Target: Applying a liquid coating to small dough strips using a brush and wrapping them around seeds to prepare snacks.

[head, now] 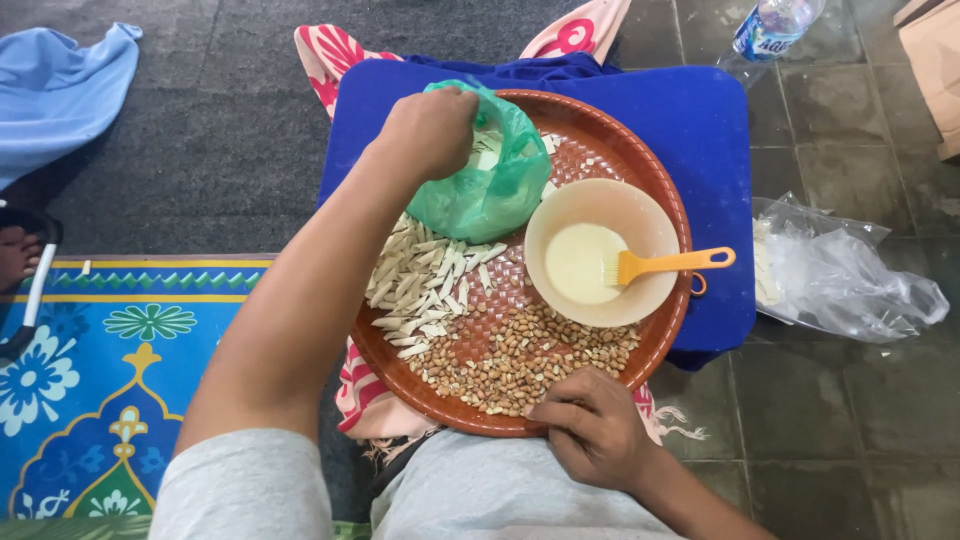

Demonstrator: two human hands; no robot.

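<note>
Hands at a round woven tray (672,345) of peanuts (520,365) and pale strips (420,280).

The left hand (432,128) is extended forward, fingers closed on a green plastic bag (490,185) over the tray's far side. The right hand (592,428) is rested on the near rim, fingers curled, pinching peanuts. A clear bottle with a blue label (772,25) is seen top right; a clear plastic bag (840,275) lies at right.

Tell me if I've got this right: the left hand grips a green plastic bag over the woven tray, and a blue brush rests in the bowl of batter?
Not quite. In the head view the brush in the bowl is orange, not blue. The left hand does grip the green plastic bag over the woven tray.
</note>
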